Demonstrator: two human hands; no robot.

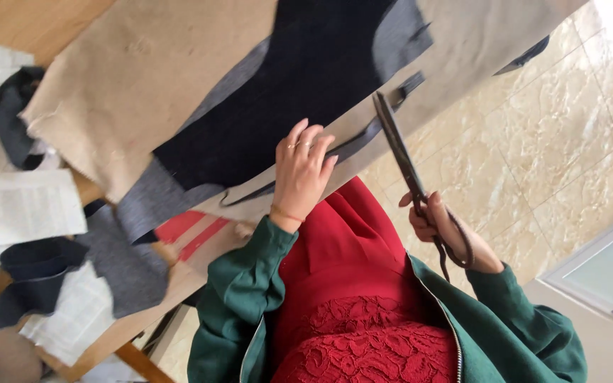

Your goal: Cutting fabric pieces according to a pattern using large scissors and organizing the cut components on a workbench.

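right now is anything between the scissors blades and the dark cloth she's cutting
Nothing visible does. The scissors, held in the right hand, already have their tips at the edge of the dark fabric. The left hand presses the cloth down beside the blades, clear of them.

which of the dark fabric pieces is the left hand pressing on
The left hand presses the big dark piece on the beige cloth; the scissors cut beside it. Other scraps lie apart.

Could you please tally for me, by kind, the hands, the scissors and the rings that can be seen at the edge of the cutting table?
Hands: 2, the left hand flat on the dark cloth, the right hand holding the scissors
Scissors: 1
Rings: 2, on the left hand
Total: 5
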